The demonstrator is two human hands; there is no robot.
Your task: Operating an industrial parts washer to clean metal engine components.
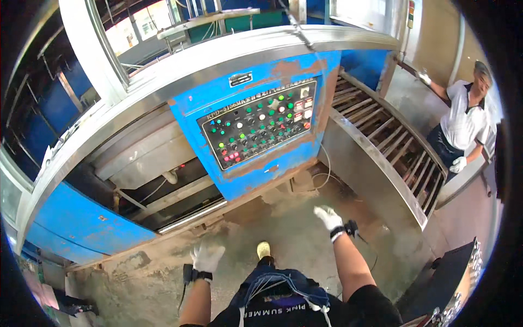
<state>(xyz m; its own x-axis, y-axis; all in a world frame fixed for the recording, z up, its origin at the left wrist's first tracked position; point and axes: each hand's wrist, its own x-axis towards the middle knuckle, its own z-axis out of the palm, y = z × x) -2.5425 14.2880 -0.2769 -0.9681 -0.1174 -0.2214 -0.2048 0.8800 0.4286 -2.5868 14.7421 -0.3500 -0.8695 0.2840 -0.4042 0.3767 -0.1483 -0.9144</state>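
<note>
Factory space, bare wet-looking concrete floor, stained in patches. Large machine fills the far side, curved by the lens: pale metal frame along the top, blue cabinet in the middle with rust patches, openings with metal parts left of it. Slatted metal conveyor to the right, steel side wall facing the floor. Co-worker stands beyond the conveyor, light top, dark apron, white gloves, one arm out toward the machine, other hand low by the conveyor's edge. Dark box-like unit at lower right.

Control panel is on the cabinet front, ahead of both hands and well apart from them; rows of green, white and red buttons. Thin cable hangs beside the cabinet and loops down to the floor.

Person's left hand, white glove, over the floor: fingers spread, holding nothing, slight blur. Right hand, white glove, further forward: fingers loosely extended, nothing seen in it, nearest the cabinet's lower right. Black band at each wrist. Yellowish shoe between the hands.
</note>
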